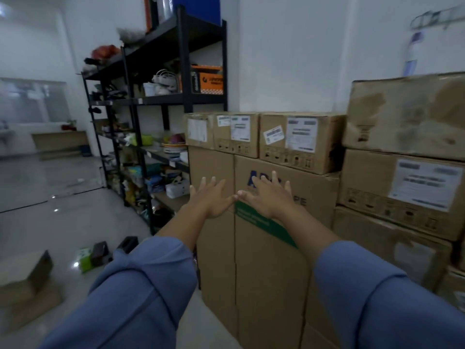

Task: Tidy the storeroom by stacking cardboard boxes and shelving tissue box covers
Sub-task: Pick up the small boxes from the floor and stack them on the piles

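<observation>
Left hand (214,197) and right hand (268,195), fingers spread and holding nothing, raised before tall cardboard box (266,260); black shelving (156,102) stands left.

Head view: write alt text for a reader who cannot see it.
The left hand and right hand, spread open, reach toward a tall box in a stack against a white wall. Black cluttered shelves stand to the left, with small boxes on the floor.
</observation>
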